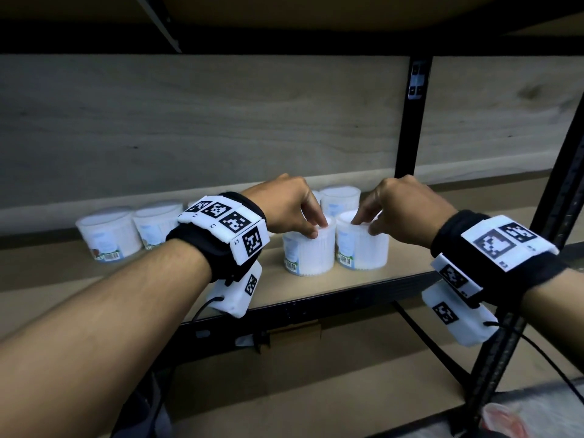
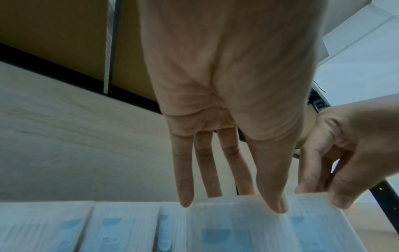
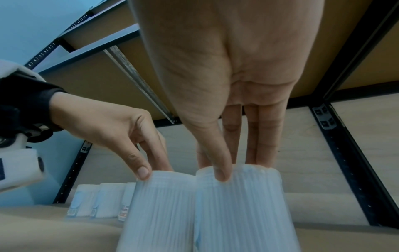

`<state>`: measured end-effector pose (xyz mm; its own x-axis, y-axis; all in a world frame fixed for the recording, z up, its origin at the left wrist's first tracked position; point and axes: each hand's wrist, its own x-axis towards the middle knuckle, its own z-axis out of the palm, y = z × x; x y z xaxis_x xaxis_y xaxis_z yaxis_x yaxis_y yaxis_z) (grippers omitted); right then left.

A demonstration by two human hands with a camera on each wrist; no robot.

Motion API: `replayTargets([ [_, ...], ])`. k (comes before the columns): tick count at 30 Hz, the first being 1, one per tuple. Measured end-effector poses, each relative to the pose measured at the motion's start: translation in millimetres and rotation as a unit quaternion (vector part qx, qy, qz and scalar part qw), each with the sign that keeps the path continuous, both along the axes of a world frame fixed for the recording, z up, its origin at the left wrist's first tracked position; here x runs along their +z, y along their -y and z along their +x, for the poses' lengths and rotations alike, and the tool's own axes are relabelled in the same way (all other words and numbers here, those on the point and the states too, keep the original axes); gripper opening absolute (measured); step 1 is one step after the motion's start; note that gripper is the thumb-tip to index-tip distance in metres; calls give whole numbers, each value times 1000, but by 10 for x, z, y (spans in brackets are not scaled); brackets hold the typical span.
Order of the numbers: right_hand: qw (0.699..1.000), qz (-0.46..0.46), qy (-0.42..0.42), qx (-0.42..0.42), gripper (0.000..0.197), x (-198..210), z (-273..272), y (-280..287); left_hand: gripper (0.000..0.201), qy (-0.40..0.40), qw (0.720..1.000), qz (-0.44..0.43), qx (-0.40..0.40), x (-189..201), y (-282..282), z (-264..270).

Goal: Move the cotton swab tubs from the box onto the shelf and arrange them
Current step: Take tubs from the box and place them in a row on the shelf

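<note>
Two white cotton swab tubs stand side by side near the front edge of the shelf [image 1: 347,287]. My left hand [image 1: 317,229] pinches the top rim of the left tub [image 1: 308,252] from above. My right hand [image 1: 363,226] pinches the rim of the right tub [image 1: 363,248] the same way. In the left wrist view, the left hand [image 2: 232,202] has its thumb on the near side of its tub [image 2: 233,226] and its fingers behind. The right hand [image 3: 239,168] holds its tub [image 3: 241,204] likewise, touching the left tub [image 3: 159,204].
Another tub [image 1: 339,197] stands right behind the pair, and two more tubs [image 1: 107,233] [image 1: 155,226] sit in a row at the left, partly hidden by my left wrist. A black upright post [image 1: 407,121] rises behind, a slanted post [image 1: 543,200] at right. A lower board [image 1: 316,390] lies below.
</note>
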<state>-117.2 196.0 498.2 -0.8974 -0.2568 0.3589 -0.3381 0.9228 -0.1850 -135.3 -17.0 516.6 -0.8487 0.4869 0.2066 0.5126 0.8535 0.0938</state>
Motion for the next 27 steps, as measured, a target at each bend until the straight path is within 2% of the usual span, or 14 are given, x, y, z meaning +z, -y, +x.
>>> replayTargets([
  [27, 999, -17, 25, -13, 34, -14, -552, -47, 26, 11, 999, 31, 20, -79, -77, -548],
])
